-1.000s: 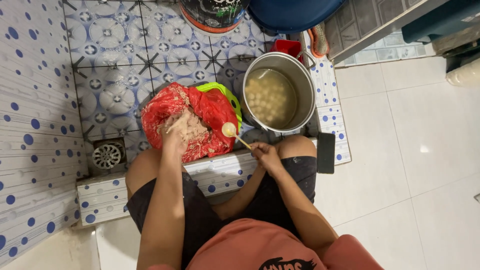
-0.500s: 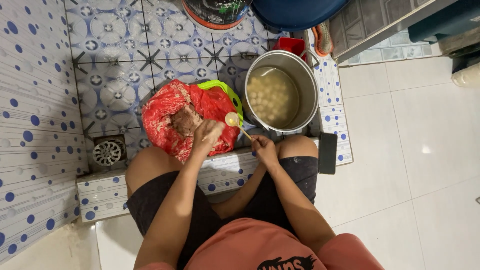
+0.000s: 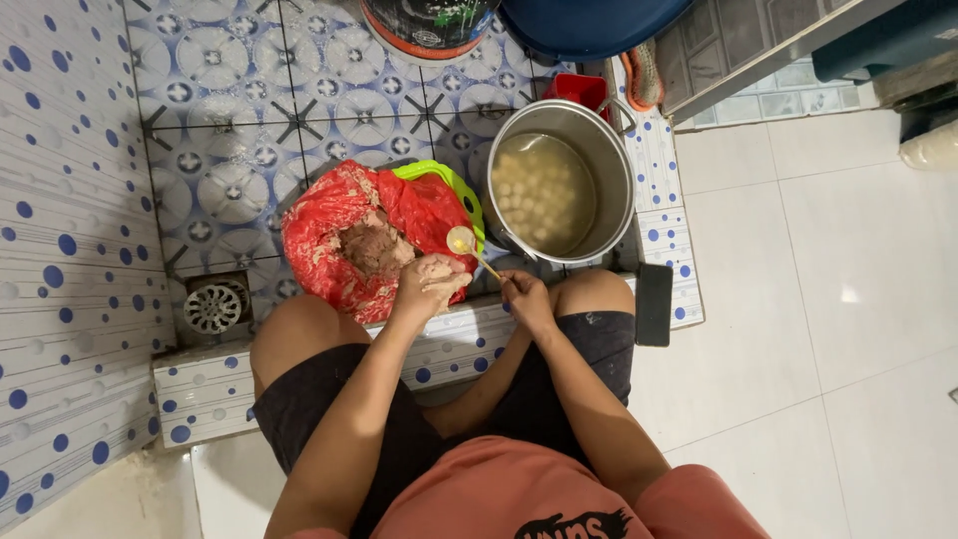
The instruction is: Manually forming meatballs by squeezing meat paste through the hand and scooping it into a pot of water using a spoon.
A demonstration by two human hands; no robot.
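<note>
My left hand (image 3: 427,284) is closed around a lump of pinkish meat paste, held over the near edge of a red plastic bag (image 3: 339,220) full of the same paste (image 3: 374,248). The bag sits in a green basket (image 3: 454,188). My right hand (image 3: 524,296) grips a spoon (image 3: 467,245) by its thin handle, the bowl lying just above my left fist. To the right stands a steel pot (image 3: 611,170) of water with several pale round balls (image 3: 539,195) in it.
A floor drain (image 3: 212,307) lies left of my knee. A dark phone (image 3: 654,304) rests on the tiled step by my right knee. A red scoop (image 3: 579,90), a dark bucket (image 3: 424,25) and a blue tub (image 3: 589,20) stand behind the pot.
My left hand came out of the bag with a lump of paste and drew back toward the spoon. My right hand and the spoon shifted only slightly.
</note>
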